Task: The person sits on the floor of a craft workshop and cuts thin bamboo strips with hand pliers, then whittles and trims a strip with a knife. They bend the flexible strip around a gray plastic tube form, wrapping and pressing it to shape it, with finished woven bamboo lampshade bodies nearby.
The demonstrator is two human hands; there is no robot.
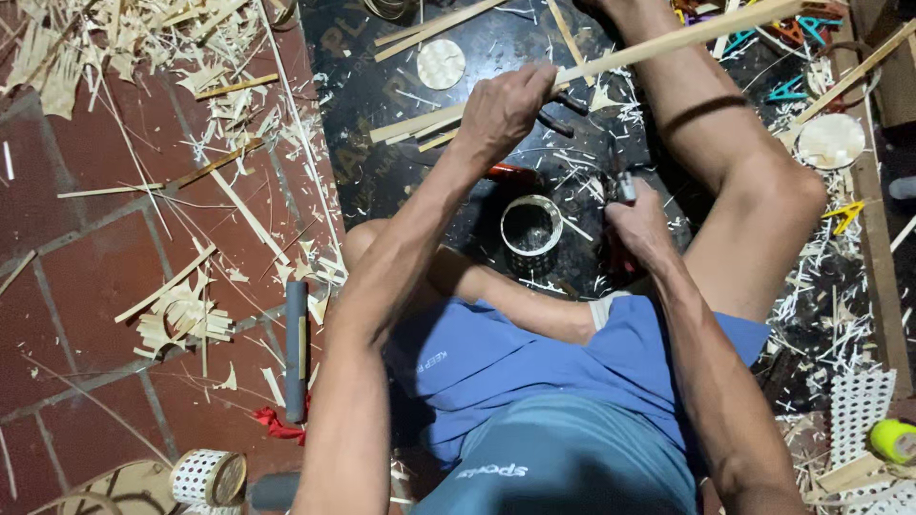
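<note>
Bamboo strip [668,43] runs long from my left hand [506,107] up and away to the right, over my raised knee; that hand is clenched around its near end. Nearer me, my right hand [637,224] pinches a small metal tool [625,186], just right of the woven ring [531,232] on the dark board [382,95].

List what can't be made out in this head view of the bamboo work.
- Left hand: its fingers wrap the long bamboo strip, hiding the grip; the strip's far end is cut off by the top edge.
- Right hand: the small metal tool it grips is blurred and mostly covered; its kind is unclear.
- Woven ring: inside is in shadow.
</note>
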